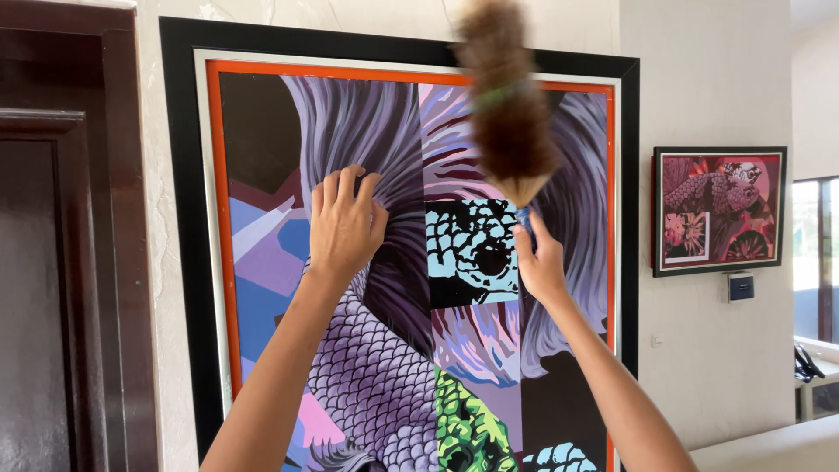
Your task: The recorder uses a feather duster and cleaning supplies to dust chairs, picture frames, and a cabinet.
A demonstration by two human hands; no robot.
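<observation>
A large framed painting [262,218] of a purple fish, with a black frame and orange inner border, hangs on the wall in front of me. My left hand [343,223] lies flat against the picture's surface, fingers spread. My right hand [540,262] grips the blue handle of a brown feather duster [507,105]. The duster points upward and its blurred feathers reach the top edge of the frame.
A dark wooden door [61,262] stands at the left. A smaller framed picture [718,210] in red tones hangs on the right wall, with a small dark box [740,287] below it. A window [814,253] and a white ledge [769,446] lie at far right.
</observation>
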